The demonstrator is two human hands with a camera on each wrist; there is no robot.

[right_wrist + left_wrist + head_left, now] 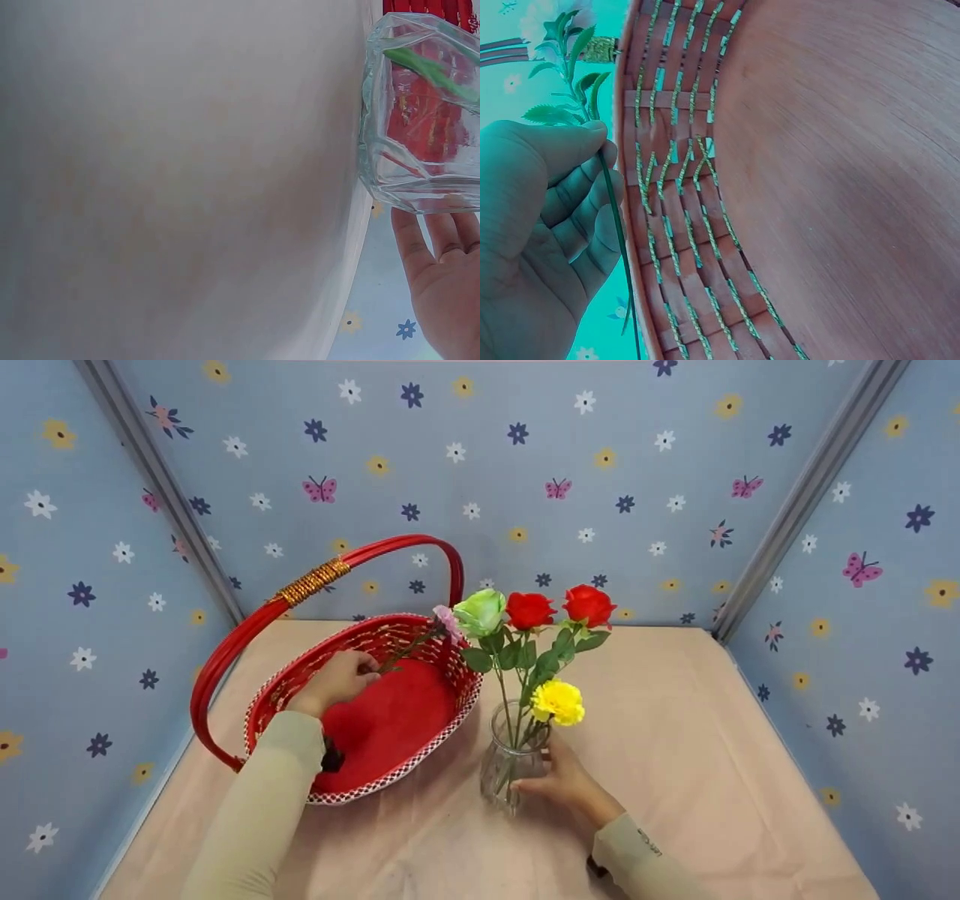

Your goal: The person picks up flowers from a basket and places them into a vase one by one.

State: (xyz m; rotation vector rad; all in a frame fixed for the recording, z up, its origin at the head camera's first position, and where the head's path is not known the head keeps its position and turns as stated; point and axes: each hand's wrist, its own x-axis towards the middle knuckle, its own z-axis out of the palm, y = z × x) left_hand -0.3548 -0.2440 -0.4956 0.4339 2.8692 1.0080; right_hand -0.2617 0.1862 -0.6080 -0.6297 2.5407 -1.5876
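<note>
The left hand (pixel 337 679) pinched a pink flower (pixel 448 622) stem inside the red basket (pixel 390 776) (lifting out, likely). The right hand (pixel 559 780), fingers relaxed, steadied the glass vase (pixel 510 769); next, the stem needs aligning over its mouth.

Setting: a staged recording booth, not a lived-in room. Three upright wall panels (pixel 525 472) papered in blue with printed flowers and butterflies, joined at the corners by grey metal strips (pixel 810 495). Tabletop (pixel 675 750) under a plain beige cloth. Sparse props only: a red woven basket (pixel 360 712), a glass vase (pixel 514 765) of artificial flowers (pixel 532 622).
</note>
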